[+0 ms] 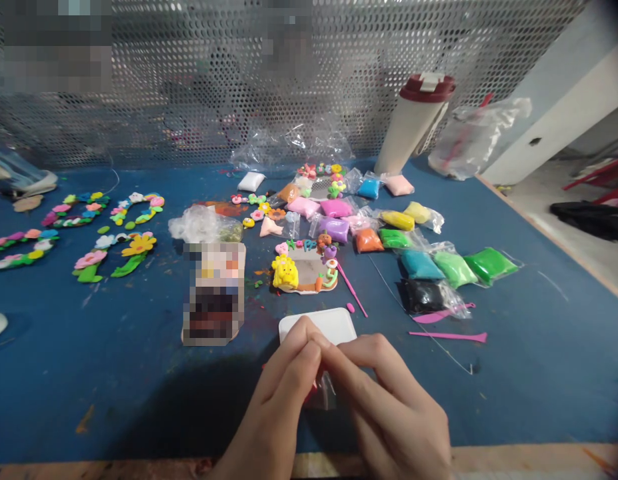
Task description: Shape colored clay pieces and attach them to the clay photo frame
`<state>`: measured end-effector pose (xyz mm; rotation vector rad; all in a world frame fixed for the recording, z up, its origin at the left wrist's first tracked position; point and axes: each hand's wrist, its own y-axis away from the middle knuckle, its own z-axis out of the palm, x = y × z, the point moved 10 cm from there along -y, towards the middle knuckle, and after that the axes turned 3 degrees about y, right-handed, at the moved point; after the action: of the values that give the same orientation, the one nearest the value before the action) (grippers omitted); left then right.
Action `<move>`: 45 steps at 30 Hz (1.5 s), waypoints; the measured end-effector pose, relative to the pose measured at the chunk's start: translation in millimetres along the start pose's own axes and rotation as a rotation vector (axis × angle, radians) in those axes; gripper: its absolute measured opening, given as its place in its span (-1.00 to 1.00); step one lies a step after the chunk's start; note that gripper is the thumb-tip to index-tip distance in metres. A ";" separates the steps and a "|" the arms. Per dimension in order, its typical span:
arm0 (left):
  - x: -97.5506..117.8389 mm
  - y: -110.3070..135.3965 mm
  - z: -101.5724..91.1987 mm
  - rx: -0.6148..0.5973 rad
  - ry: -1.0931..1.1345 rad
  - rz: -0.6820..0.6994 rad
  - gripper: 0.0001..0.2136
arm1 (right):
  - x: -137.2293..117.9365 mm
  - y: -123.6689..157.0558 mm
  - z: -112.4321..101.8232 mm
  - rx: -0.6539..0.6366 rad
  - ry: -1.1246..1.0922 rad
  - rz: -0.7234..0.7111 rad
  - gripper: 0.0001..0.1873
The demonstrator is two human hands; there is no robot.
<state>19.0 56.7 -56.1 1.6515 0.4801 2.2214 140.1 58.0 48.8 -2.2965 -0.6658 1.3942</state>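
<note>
My left hand point(276, 400) and my right hand point(389, 407) meet at the near edge of the blue table point(89, 373), fingertips pinched together. Between them they hold a small clear plastic bag point(325, 392) with something red inside, mostly hidden by the fingers. Just beyond the fingertips lies a white rounded plate point(329, 323). Further back sits a small frame point(305, 273) decorated with a yellow clay figure and other clay bits.
Several bags of coloured clay point(453, 267) lie to the right, with pink plastic tools point(449, 337) near them. Flower-decorated clay frames point(113, 257) lie on the left. A blurred card point(213, 293), a white cup with red lid point(413, 120) and crumpled plastic bags stand further back.
</note>
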 end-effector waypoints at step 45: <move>44.3 4.1 27.6 -0.057 -0.178 0.164 -0.80 | 16.8 -1.4 0.0 0.019 -0.163 0.155 -0.48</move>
<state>33.1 75.1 -9.1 1.8977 0.2412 2.1496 146.4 68.7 37.4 -2.2783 -0.5282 1.6647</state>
